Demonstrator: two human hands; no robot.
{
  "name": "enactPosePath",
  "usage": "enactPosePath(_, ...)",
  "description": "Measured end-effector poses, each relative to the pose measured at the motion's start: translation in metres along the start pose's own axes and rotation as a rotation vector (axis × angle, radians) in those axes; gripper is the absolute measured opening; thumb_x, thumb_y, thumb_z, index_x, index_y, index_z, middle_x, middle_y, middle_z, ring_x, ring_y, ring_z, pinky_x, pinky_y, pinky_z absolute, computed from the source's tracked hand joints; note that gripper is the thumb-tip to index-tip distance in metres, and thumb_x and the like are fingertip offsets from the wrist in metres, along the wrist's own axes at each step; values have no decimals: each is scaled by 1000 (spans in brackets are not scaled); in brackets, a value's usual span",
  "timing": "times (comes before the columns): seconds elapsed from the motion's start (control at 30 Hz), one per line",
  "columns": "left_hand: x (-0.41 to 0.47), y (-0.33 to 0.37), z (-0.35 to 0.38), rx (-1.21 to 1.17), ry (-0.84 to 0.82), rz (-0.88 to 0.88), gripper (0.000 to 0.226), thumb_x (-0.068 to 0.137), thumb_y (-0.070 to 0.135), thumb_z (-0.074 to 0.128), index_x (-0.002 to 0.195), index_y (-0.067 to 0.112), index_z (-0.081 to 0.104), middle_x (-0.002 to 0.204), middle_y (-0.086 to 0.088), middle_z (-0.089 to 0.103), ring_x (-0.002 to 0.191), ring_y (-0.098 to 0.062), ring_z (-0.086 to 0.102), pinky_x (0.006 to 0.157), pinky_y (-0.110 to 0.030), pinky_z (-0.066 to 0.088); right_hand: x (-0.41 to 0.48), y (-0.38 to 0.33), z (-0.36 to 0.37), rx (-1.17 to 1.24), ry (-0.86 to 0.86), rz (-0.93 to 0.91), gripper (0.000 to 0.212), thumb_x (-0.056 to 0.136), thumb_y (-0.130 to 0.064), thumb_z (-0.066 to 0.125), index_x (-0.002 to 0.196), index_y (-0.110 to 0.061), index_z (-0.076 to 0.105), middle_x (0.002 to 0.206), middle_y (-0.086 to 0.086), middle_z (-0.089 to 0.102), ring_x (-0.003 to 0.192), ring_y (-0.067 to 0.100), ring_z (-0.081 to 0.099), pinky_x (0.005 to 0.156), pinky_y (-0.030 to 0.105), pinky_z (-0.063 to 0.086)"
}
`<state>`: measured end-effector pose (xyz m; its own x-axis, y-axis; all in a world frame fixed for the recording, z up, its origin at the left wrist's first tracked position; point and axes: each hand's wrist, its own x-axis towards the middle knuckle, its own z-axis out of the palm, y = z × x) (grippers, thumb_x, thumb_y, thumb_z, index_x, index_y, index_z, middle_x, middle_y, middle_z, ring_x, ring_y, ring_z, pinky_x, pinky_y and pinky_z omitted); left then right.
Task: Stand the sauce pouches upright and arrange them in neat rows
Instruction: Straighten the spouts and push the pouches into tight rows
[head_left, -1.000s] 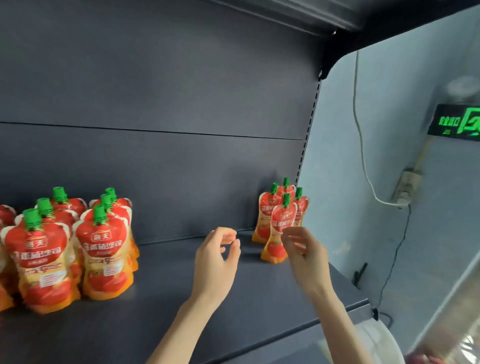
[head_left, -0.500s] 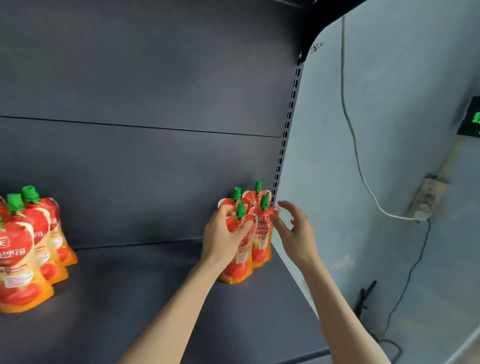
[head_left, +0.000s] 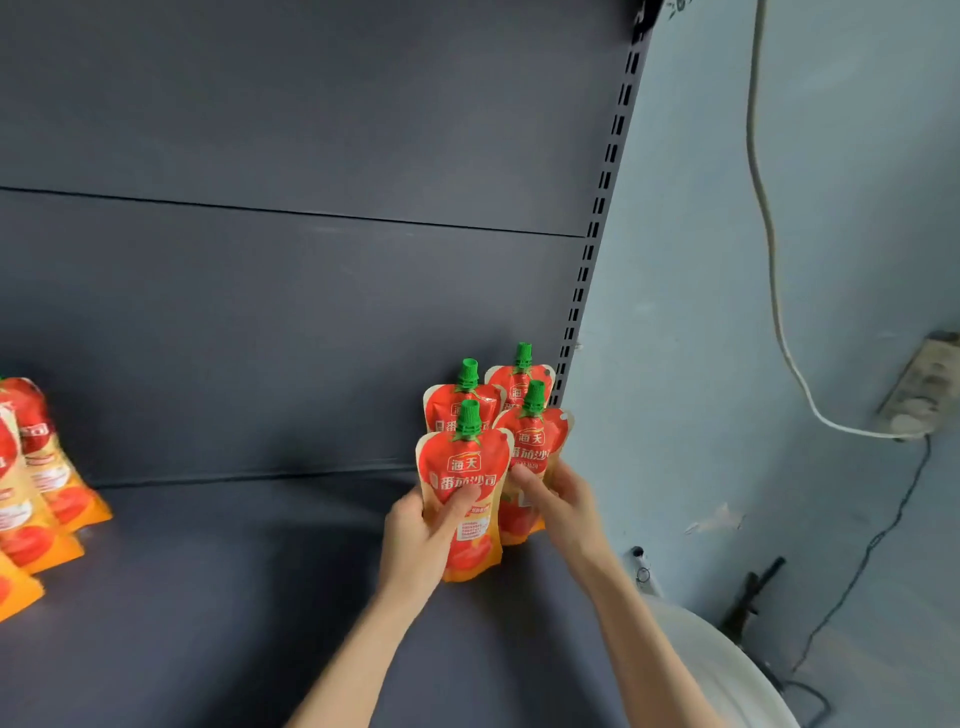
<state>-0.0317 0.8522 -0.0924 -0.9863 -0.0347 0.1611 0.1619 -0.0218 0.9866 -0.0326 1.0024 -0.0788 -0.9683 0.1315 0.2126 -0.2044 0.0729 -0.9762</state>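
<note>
1. Head cam: 2x2 set at right rear corner of shelf (head_left: 234, 597): front-left pouch (head_left: 467, 488), front-right pouch (head_left: 535, 447), back-left pouch (head_left: 462, 405), back-right pouch (head_left: 519, 379). All four upright, green caps up, packed close; they overlap in view.
2. Left hand (head_left: 421, 540) grips front-left pouch at mid-body, thumb across printed face, fingers behind. Can't tell if its base is on shelf or just off it.
3. Right hand (head_left: 561, 499) holds front-right pouch low down, fingers curled on its face and right side. Neither hand is free.
4. Other pouches (head_left: 36, 493) stand well apart toward shelf's left end, cut by frame edge. Apparent lean may be a lens effect.
5. Judgement: step in hand is prob. squaring the front pair against the back pair. This corner looks nearly done.
6. Risk a: soft pouches w/ narrow bases. A squeeze at mid-body could bow the base, so a pouch rocks or tips on release.
7. Risk b: pushing the front pair rearward too hard could knock the back pair against the back panel and skew the row.
8. Risk c: front-right pouch sits near shelf's right edge, beside slotted upright (head_left: 597, 223). A sideways nudge from right hand could send it over that edge.
9. Risk d: letting go of both at once gives no check. Releasing one at a time seems safer.
</note>
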Motion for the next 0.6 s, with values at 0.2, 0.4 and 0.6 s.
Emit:
enactPosePath(0.2,-21,17,-9,16,155,18,31,72,49,58,79,19,63,78,5,72,75,-8,69,64,-24,55,-17,-14,-5,66,30,-68,9,90,-14,58,95,-14,65,81,-1,73,75,15,69,65,26,55)
enactPosePath(0.4,-86,37,-40,108,301,-14,53,67,57,55,80,7,65,71,3,71,67,-4,67,64,-29,56,-72,-28,13,60,-43,-49,27,81,-35,65,94,-12,66,85,9,72,80,26,69,69,37,57)
enactPosePath(0.6,-157,60,-89,87,379,-83,39,75,53,56,80,17,67,71,6,72,71,-6,69,57,-16,48,-133,-40,61,105,-162,-5,17,86,-27,65,89,-10,67,83,14,71,77,27,68,71,37,55)
